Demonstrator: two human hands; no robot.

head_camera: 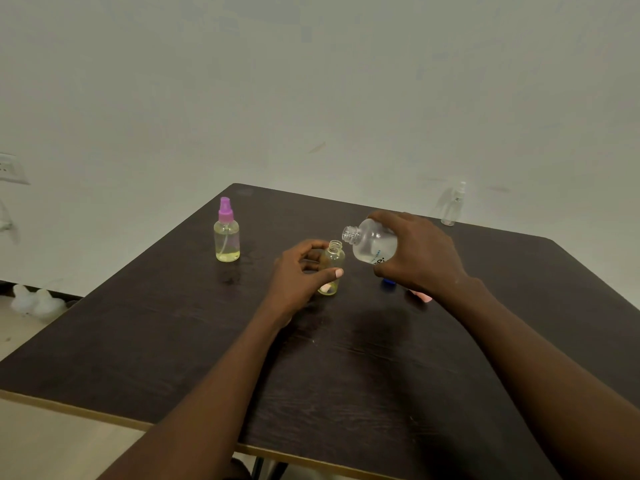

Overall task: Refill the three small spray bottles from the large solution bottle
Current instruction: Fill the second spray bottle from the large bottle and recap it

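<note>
My left hand (299, 271) grips an uncapped small yellowish bottle (333, 263) standing upright on the dark table (346, 358). My right hand (420, 252) holds the large clear solution bottle (372, 242), tilted with its open neck pointing left, just right of and slightly above the small bottle's mouth. A second small yellowish spray bottle (227, 237) with a purple spray top stands to the left. A third, clear spray bottle (453, 204) stands at the table's far right edge. I cannot tell whether liquid is flowing.
A blue cap (388, 282) and a pink object (420, 296) lie on the table under my right hand. The wall is close behind the table. White objects (34, 301) sit on the floor at the left.
</note>
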